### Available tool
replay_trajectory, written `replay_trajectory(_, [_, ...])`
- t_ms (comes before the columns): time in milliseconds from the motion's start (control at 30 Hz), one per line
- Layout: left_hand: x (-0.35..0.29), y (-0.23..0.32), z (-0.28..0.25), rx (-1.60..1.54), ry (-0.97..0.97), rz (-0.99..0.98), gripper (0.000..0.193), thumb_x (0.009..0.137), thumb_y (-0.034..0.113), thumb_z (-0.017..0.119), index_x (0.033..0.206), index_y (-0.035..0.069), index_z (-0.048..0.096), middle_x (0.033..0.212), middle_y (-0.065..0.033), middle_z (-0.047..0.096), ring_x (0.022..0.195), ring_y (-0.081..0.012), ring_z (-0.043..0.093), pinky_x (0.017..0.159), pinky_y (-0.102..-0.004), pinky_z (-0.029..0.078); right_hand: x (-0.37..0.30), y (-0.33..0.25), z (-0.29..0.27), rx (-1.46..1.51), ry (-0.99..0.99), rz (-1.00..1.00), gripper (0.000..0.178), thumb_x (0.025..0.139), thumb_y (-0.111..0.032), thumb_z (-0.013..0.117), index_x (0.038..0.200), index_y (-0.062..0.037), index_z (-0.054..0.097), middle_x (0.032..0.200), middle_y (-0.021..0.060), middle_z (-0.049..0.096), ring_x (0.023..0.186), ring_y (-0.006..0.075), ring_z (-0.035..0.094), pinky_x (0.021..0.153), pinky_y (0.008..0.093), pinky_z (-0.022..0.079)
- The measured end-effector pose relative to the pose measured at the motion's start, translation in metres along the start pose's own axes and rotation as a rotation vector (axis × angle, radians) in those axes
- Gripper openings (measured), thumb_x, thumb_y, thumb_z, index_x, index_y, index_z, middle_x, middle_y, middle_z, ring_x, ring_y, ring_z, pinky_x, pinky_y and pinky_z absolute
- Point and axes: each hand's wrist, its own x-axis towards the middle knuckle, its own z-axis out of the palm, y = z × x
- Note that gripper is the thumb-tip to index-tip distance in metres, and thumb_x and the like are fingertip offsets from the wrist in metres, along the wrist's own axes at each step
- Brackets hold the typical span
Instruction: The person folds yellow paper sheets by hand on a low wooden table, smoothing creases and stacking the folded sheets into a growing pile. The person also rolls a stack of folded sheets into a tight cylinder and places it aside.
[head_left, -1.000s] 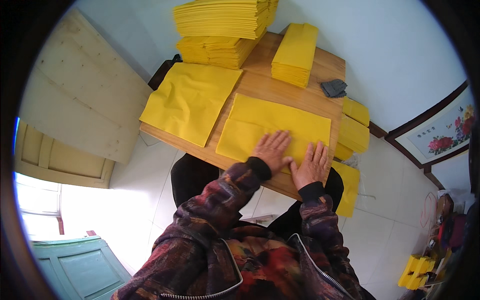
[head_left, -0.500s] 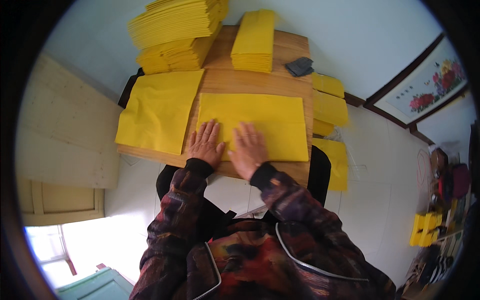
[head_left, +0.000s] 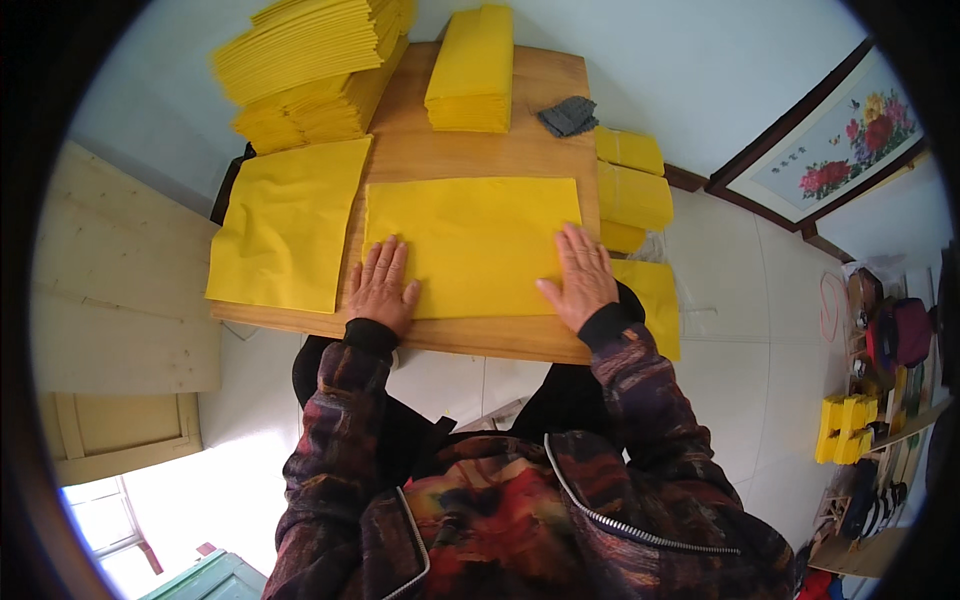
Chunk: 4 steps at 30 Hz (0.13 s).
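Observation:
A folded yellow fabric sheet [head_left: 475, 240] lies flat on the wooden table [head_left: 455, 340] in front of me. My left hand [head_left: 382, 283] presses flat on its near left corner, fingers stretched out. At its right edge my right hand [head_left: 580, 275] rests palm down, fingers pointing away from me and the thumb apart. To the left lies a larger, slightly wrinkled yellow sheet [head_left: 285, 225], separated from the middle one by a strip of bare wood.
Tall stacks of folded yellow fabric [head_left: 305, 60] stand at the back left. Another neat yellow stack [head_left: 470, 70] and a dark grey cloth [head_left: 567, 116] are at the back. More yellow bundles [head_left: 635, 195] sit beyond the table's right edge. A framed flower picture [head_left: 830, 140] leans on the wall.
My right hand has slid right across the sheet, from its middle to its right edge. My left hand stays at the left corner. The whole view has shifted slightly.

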Motion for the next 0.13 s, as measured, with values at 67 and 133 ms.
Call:
replay_trajectory(67, [-0.0003, 0.0005, -0.0006, -0.013, 0.000, 0.004, 0.063, 0.093, 0.041, 0.049, 0.149, 0.017, 0.033, 0.157, -0.0014, 0.027, 0.145, -0.0236, 0.022, 0.118, -0.0459, 0.015, -0.0026, 0.0091, -0.0057, -0.021, -0.044, 0.065, 0.080, 0.089, -0.050, 0.056, 0.148, -0.0035, 0.027, 0.158, 0.0121, 0.019, 0.147, 0.0277, 0.014, 0.117, 0.0512, 0.011])
replay_trajectory(133, [0.0009, -0.0001, -0.0025, -0.015, -0.029, -0.005, 0.065, 0.092, 0.041, 0.050, 0.150, 0.019, 0.030, 0.158, -0.0028, 0.025, 0.146, -0.0233, 0.020, 0.118, -0.0443, 0.014, -0.0035, 0.0100, -0.0059, -0.067, -0.105, 0.173, 0.082, 0.090, -0.052, 0.055, 0.150, -0.0067, 0.022, 0.159, 0.0119, 0.014, 0.147, 0.0273, 0.011, 0.117, 0.0518, 0.010])
